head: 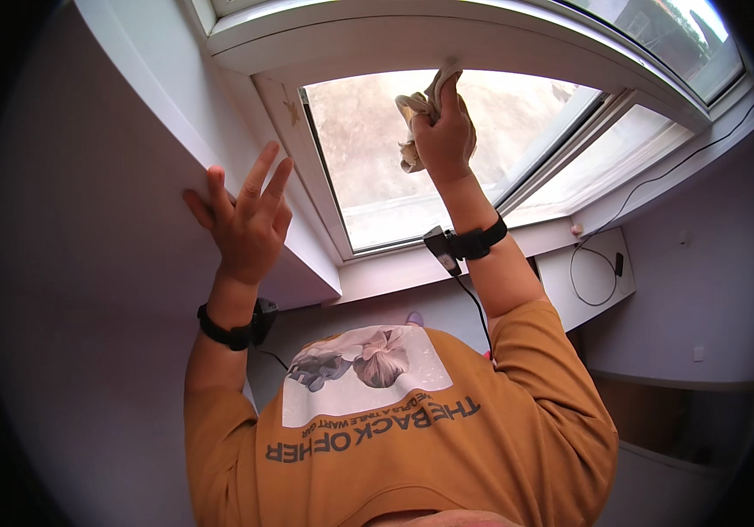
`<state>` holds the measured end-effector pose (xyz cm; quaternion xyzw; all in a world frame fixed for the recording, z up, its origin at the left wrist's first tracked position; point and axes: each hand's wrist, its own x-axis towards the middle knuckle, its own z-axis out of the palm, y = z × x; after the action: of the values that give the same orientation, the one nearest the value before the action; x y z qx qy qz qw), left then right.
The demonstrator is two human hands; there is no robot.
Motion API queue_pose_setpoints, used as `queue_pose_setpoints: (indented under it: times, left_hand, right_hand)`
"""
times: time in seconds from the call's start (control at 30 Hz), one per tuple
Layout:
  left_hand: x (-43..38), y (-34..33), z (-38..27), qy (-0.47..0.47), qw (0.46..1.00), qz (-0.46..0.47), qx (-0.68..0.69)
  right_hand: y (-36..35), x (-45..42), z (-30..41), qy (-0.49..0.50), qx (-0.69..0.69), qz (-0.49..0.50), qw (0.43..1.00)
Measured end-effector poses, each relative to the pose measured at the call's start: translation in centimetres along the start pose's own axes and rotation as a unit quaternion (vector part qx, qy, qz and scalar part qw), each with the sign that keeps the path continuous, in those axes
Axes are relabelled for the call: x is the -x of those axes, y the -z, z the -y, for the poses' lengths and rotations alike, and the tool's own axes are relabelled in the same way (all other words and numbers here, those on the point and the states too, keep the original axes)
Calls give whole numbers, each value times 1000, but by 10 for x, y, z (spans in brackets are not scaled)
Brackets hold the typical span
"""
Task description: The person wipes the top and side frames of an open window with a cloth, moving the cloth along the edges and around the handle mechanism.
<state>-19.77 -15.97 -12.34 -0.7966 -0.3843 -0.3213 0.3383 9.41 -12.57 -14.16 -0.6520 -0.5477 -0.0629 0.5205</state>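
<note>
My right hand (pixel 446 135) grips a crumpled pale cloth (pixel 413 109) in front of the window pane (pixel 377 158). The top of the cloth meets the lower face of the white horizontal window frame bar (pixel 377 43). Part of the cloth hangs below my fingers. To the left, my left hand (pixel 245 217) is raised with its fingers spread and nothing in it. It is at the edge of the white wall corner (pixel 173 141) beside the window; some fingers appear to rest on that edge.
A windowsill (pixel 397 273) runs under the pane. At the right, a black cable (pixel 653 178) trails down to a white surface (pixel 587 270), where it loops. Black straps with small devices sit on both my forearms, and a cord (pixel 476 303) hangs from the right device (pixel 443 250).
</note>
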Motion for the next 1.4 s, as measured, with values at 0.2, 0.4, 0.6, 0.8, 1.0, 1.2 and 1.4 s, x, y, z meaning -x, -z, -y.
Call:
queue_pose_setpoints:
  times: [0.2, 0.4, 0.6, 0.8, 1.0, 1.2, 1.4]
  left_hand:
    - [1, -2, 1, -5, 1000, -9, -3]
    - [2, -3, 1, 5, 1000, -4, -7]
    - [3, -2, 1, 12, 1000, -16, 18]
    - [2, -4, 0, 19, 1000, -18, 7]
    - [2, 0, 0, 12, 1000, -15, 4]
    - [1, -3, 0, -2, 999, -21, -25]
    - [-3, 9, -2, -7, 999, -20, -26]
  right_hand:
    - [-14, 11, 11, 8, -72, 30, 997]
    - [-12, 10, 14, -43, -104, 65, 992]
    - [-8, 7, 10, -33, -123, 66, 990]
    - [-14, 12, 19, 2, -95, 93, 991]
    - [-5, 6, 7, -41, -138, 74, 987]
    - [-8, 11, 13, -40, -114, 94, 988]
    - [15, -12, -3, -54, -102, 20, 993]
